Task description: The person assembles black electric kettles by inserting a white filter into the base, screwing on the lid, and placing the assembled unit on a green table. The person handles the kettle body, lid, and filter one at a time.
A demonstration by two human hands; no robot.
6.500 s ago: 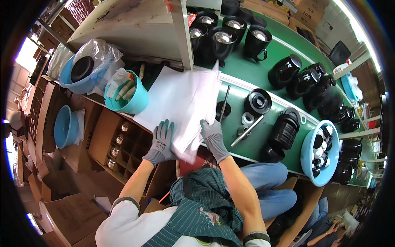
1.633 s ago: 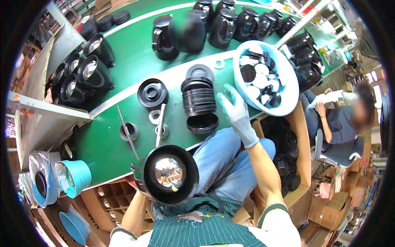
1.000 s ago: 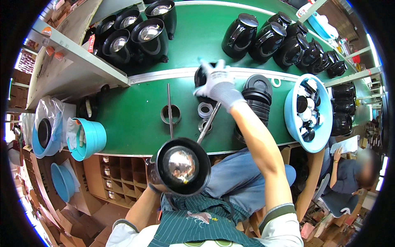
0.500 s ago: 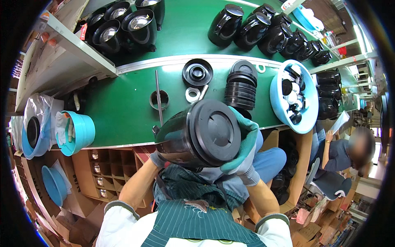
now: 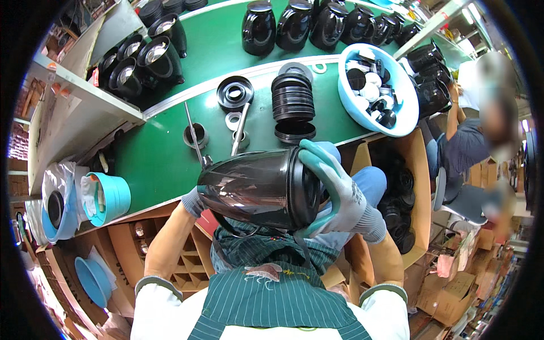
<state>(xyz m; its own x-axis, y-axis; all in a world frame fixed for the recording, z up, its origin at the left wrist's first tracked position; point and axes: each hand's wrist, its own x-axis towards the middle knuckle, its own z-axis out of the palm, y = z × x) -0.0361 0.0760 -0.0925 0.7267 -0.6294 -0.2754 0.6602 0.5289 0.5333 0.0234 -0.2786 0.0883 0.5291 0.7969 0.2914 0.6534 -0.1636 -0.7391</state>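
Bright, even overhead light, soft glare on the black jug [image 5: 255, 190], heavy fisheye bending and dark vignette at the rim

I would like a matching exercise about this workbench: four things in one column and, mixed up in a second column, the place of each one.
Things:
1. black jug body
2. stack of black rings
3. light blue basin of small parts
4. two metal rods

Places:
A. lying on the green bench, left of the ring stack
B. held between the left hand and the right hand
C. at the right end of the bench
D. standing mid-bench, beside the basin

Pairs: 1-B, 2-D, 3-C, 4-A
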